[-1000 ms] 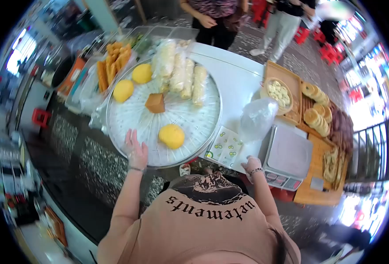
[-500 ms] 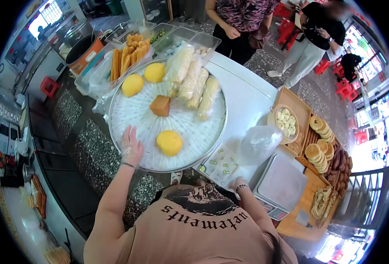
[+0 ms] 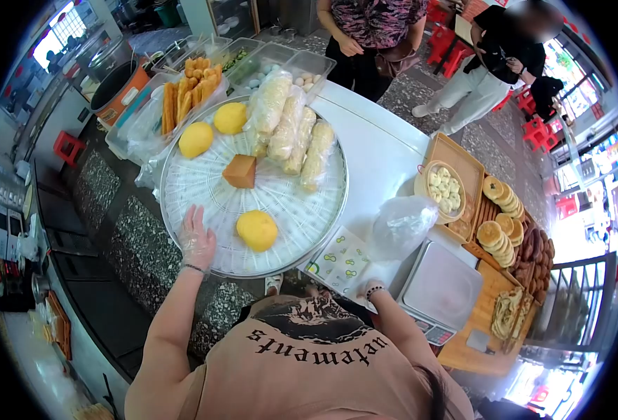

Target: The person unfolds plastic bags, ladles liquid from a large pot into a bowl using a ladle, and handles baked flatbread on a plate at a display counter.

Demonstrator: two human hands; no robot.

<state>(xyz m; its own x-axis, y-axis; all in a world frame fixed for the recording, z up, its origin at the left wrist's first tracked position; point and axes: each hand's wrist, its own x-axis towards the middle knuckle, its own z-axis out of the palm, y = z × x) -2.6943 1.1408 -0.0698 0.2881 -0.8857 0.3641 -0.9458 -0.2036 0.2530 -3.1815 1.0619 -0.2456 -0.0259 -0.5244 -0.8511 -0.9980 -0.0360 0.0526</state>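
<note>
My left hand (image 3: 198, 239), in a clear plastic glove, lies over the near left rim of a round woven tray (image 3: 190, 185). Its fingers are stretched out and hold nothing. To its right on the tray sits a yellow bun (image 3: 256, 231). Farther in are a brown cube-shaped cake (image 3: 240, 171), a second yellow bun (image 3: 195, 140) and a third (image 3: 230, 118). Several corn cobs (image 3: 317, 157) in plastic wrap lie at the tray's far right. My right hand (image 3: 367, 288) is low beside printed paper bags (image 3: 340, 259); its fingers are hard to make out.
A clear plastic bag (image 3: 403, 227) and a scale (image 3: 440, 283) are to the right. Beyond them stand a steamer of small buns (image 3: 445, 190) and stacked flatbreads (image 3: 494, 238). Fried dough sticks (image 3: 190, 91) and egg tubs (image 3: 307, 70) line the back. Two people (image 3: 375, 35) stand across the counter.
The view has turned slightly, so the counter things sit farther left. My left hand stays at the tray's rim, fingers extended. The far person at right has shifted their hands.
</note>
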